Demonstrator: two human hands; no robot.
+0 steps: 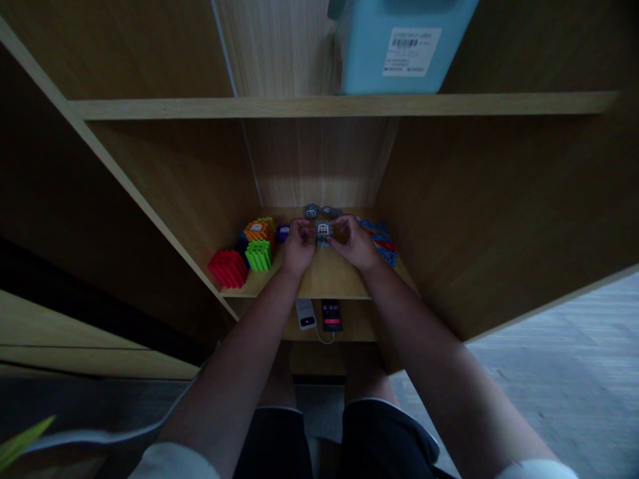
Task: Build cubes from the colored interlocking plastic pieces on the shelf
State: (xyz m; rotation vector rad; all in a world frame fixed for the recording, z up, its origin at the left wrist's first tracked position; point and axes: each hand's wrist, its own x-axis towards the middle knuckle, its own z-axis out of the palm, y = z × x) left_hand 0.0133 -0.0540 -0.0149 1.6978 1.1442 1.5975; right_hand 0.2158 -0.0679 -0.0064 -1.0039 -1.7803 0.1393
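Between my two hands is a grey toy building block [323, 230] with a white window-like print, just above the shelf board. My left hand [298, 247] has its fingers curled against the left side of the block. From the right, my right hand [355, 245] grips it with thumb and fingers bent around its edge. Behind them lie another grey piece [311, 211] with the same print and a flatter grey piece [331, 211]. Close to the left fingers sits a purple piece [283, 232], partly covered by that hand.
Stacked ridged pieces in red [228, 269], green [259, 255] and orange [257, 230] stand at the shelf's left. Blue and red pieces [383, 243] pile up at right. Below lie a white device [305, 314] and a phone [331, 315]. A light-blue box [404, 50] stands above.
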